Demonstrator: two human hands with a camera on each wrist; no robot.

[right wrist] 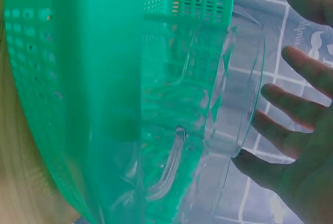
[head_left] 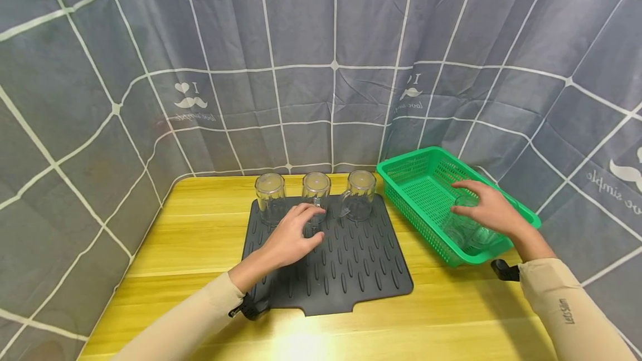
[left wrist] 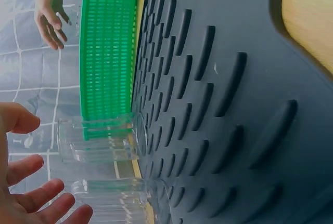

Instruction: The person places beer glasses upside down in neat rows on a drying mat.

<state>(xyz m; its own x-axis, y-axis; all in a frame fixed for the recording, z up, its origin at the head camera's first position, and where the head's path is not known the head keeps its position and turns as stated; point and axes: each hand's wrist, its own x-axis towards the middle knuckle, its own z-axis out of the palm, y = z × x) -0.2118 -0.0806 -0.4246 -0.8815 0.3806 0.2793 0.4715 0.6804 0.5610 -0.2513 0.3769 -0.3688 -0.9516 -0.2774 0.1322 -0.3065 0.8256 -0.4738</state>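
Three clear glass mugs stand in a row along the back of a dark drying mat (head_left: 351, 272): a left mug (head_left: 271, 199), a middle mug (head_left: 316, 184) and a right mug (head_left: 360, 199). My left hand (head_left: 293, 238) hovers in front of the middle mug, thumb and fingers spread, holding nothing. Over the near end of a green basket (head_left: 413, 219) is my right hand (head_left: 486, 208). Its fingers are spread around the top of a clear glass mug (right wrist: 244, 78), with fingertips close to the rim in the right wrist view. More glassware lies partly hidden beside that mug.
The mat lies on a yellow wood-grain table (head_left: 200, 238), with the basket at its right. A grey curtain (head_left: 301, 32) with white grid lines hangs behind and along both sides. The basket's far half shows its bare slotted floor.
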